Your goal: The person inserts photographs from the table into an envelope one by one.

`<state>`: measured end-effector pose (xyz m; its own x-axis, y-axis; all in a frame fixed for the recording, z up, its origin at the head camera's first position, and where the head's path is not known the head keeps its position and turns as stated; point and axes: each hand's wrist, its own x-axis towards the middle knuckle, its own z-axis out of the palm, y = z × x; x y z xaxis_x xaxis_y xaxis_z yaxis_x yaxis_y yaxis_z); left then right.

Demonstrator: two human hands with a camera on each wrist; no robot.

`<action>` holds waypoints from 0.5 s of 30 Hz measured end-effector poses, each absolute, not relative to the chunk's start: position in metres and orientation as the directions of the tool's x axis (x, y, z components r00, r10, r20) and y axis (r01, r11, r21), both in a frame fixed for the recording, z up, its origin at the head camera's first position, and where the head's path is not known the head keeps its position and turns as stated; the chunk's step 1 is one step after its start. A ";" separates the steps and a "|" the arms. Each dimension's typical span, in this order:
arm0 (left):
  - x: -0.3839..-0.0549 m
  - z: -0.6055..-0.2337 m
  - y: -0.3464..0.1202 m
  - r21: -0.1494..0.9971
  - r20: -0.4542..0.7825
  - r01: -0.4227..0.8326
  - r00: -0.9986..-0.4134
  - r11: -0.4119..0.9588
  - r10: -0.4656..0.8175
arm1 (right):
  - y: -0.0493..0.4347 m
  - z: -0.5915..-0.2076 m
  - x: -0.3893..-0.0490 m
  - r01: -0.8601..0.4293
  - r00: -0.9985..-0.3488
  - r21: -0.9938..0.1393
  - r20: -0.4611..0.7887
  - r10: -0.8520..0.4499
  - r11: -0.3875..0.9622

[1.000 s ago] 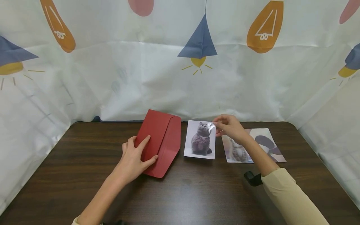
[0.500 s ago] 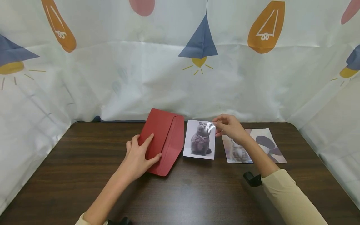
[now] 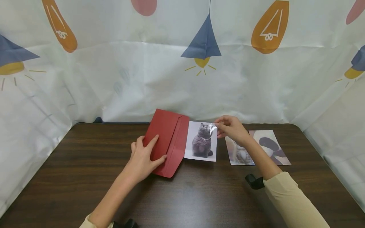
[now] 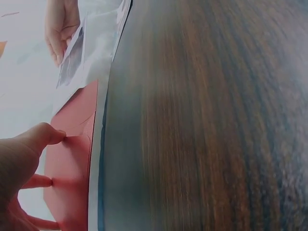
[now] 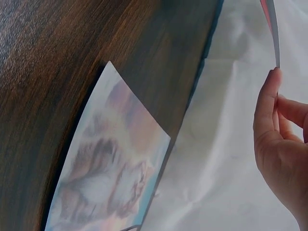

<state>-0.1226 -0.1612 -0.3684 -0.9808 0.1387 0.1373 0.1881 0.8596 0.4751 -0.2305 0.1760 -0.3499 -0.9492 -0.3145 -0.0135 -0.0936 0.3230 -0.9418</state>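
Observation:
In the head view, my left hand [image 3: 144, 160] grips a red envelope [image 3: 163, 131] that is tilted, its flap [image 3: 176, 145] unfolded toward the right. The thumb and index finger lie spread across its face; other fingers are at the left edge, their tips hidden. My right hand [image 3: 232, 128] pinches the upper right corner of a photo of a grey cat [image 3: 199, 142] between thumb and fingers. The photo's left edge meets the flap's edge. From the right wrist view, my right hand [image 5: 281, 144] holds the photo [image 5: 274, 33] nearly edge-on.
Two more pictures lie to the right on the dark wooden table [image 3: 199, 196]: a kitten photo [image 3: 240, 155] and a picture with dark rounded shapes [image 3: 269, 144], partly behind my right forearm. A white patterned curtain [image 3: 159, 82] hangs at the table's far edge.
My left hand has moved the envelope to the right and slightly away from me. The cat photo has shifted a little left, so the gap between them has closed.

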 end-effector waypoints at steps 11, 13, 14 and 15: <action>-0.124 -0.369 -0.156 0.478 0.157 0.201 -0.977 0.855 0.142 | 0.170 -0.352 -0.230 -0.097 -0.951 -0.947 -0.002 -0.308 0.306; -0.124 -0.369 -0.155 0.479 0.163 0.204 -0.976 0.854 0.142 | 0.170 -0.352 -0.229 -0.102 -0.952 -0.945 0.001 -0.307 0.312; -0.124 -0.369 -0.155 0.479 0.165 0.205 -0.976 0.854 0.141 | 0.169 -0.353 -0.229 -0.106 -0.952 -0.943 0.004 -0.306 0.315; -0.124 -0.369 -0.154 0.480 0.165 0.205 -0.976 0.853 0.142 | 0.169 -0.353 -0.229 -0.108 -0.953 -0.942 0.006 -0.304 0.318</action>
<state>-0.1240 -0.1543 -0.3692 -0.9759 0.1420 0.1655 0.2055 0.8527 0.4803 -0.2290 0.1691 -0.3530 -0.9525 -0.3043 0.0063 -0.1079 0.3184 -0.9418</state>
